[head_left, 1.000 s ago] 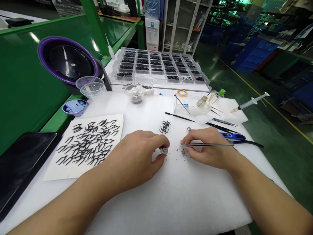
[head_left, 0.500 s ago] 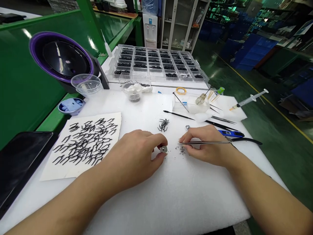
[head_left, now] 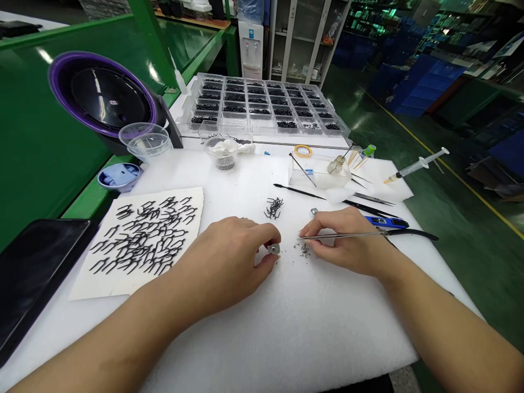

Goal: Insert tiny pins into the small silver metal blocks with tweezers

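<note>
Between the thumb and fingers of my left hand (head_left: 229, 254) is a small silvery metal block (head_left: 273, 249), held just above the white work surface and partly covered by the fingertips. My right hand (head_left: 346, 240) is closed around metal tweezers (head_left: 356, 236), whose tips point left toward the block, a short gap away. Whether anything sits in the tips is too small to tell. Under the tips lie tiny dark scattered bits (head_left: 305, 251). Beyond my hands rest a little heap of black bent pieces (head_left: 273, 208) and a small shiny metal part (head_left: 314, 211).
On the left, white foam paper (head_left: 92, 284) carries many black forked pieces, beside a black tray (head_left: 41, 278). A purple-rimmed fan (head_left: 57, 87) and a compartment box (head_left: 258, 126) stand behind. Black-handled pliers (head_left: 413, 233), a blue tool (head_left: 387, 222) and a syringe (head_left: 423, 162) lie right.
The tweezers have tilted slightly and their arms look closer together. Both hands stay in nearly the same place, and the metal block is still in my left fingers.
</note>
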A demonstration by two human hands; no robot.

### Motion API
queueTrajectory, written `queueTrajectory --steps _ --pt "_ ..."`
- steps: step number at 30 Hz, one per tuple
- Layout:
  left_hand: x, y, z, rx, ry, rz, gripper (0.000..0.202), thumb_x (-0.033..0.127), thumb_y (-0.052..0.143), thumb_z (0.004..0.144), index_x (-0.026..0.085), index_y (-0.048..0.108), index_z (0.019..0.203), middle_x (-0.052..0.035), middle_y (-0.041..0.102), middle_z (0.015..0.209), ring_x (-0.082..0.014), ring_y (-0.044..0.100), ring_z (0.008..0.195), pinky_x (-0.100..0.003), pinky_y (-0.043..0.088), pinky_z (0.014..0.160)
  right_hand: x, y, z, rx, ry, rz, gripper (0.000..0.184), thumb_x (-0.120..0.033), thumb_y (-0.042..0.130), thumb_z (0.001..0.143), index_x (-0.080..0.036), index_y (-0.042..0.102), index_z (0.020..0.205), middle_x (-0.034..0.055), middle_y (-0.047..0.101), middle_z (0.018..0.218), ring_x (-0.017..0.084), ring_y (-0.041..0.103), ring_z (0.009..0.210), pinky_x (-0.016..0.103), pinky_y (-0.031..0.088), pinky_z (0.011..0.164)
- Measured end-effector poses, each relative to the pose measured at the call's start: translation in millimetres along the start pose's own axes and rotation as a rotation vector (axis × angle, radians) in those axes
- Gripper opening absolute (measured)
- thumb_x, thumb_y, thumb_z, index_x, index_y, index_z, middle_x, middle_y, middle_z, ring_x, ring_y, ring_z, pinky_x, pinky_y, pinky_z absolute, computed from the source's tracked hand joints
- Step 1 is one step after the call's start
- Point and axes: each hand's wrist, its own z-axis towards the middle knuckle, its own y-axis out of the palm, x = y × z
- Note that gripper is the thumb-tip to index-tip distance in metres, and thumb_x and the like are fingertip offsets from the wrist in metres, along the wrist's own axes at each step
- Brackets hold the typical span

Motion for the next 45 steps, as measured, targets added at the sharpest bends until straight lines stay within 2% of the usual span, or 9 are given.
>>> queueTrajectory --steps 19,24,29,36,39,45 --pt "0.7 0.5 1.4 -0.022 -0.003 0.007 0.02 0.031 0.054 0.088 0.027 0.07 0.1 -0.0011 0.069 0.081 -0.0246 0.064 0.077 -0.039 0.049 0.069 -1.7 0.4 0.9 0.002 0.028 0.001 0.015 -0.007 0.067 0.077 -0.021 0.069 0.082 -0.0023 0.078 0.085 0.016 0.072 0.078 0.026 0.053 0.072" --pt "1.5 0.6 1.5 0.021 -0.019 -0.088 0.019 0.029 0.057 0.087 0.028 0.072 0.098 0.0019 0.071 0.084 -0.0196 0.065 0.072 -0.034 0.048 0.068 -1.3 1.5 0.4 0.012 0.054 -0.005 0.015 -0.008 0.067 0.076 -0.021 0.07 0.082 -0.0021 0.077 0.083 0.016 0.071 0.076 0.028 0.054 0.071" --pt "6.9 1.5 3.8 0.06 -0.1 -0.173 0.021 0.028 0.059 0.085 0.027 0.074 0.099 0.0024 0.072 0.084 -0.0145 0.06 0.06 -0.03 0.047 0.062 -5.6 1.8 -1.1 0.056 0.036 0.019 0.015 -0.008 0.068 0.075 -0.021 0.07 0.082 -0.0013 0.078 0.083 0.017 0.072 0.076 0.03 0.055 0.071" --pt "11.9 4.7 6.0 0.07 -0.09 -0.206 0.018 0.029 0.059 0.087 0.025 0.074 0.095 0.0016 0.072 0.083 -0.0171 0.064 0.072 -0.03 0.046 0.065 -27.3 8.4 -4.0 0.192 0.053 0.206 0.012 -0.01 0.07 0.077 -0.021 0.068 0.08 0.0012 0.079 0.086 0.018 0.074 0.077 0.029 0.059 0.07" --pt "12.9 5.1 5.8 0.072 -0.084 -0.194 0.018 0.03 0.059 0.086 0.024 0.075 0.094 0.0022 0.071 0.078 -0.0161 0.062 0.065 -0.031 0.046 0.064 -31.9 13.5 -4.0 0.235 0.053 0.239 0.013 -0.009 0.07 0.076 -0.021 0.066 0.081 0.0004 0.079 0.088 0.017 0.075 0.079 0.029 0.06 0.072" --pt "12.5 5.1 4.1 0.086 -0.057 -0.178 0.019 0.029 0.059 0.086 0.024 0.076 0.094 0.0031 0.07 0.074 -0.0119 0.056 0.05 -0.032 0.046 0.063 -30.6 16.2 -3.7 0.22 0.043 0.238 0.015 -0.009 0.07 0.075 -0.022 0.065 0.081 -0.0001 0.079 0.089 0.017 0.075 0.081 0.029 0.06 0.075"
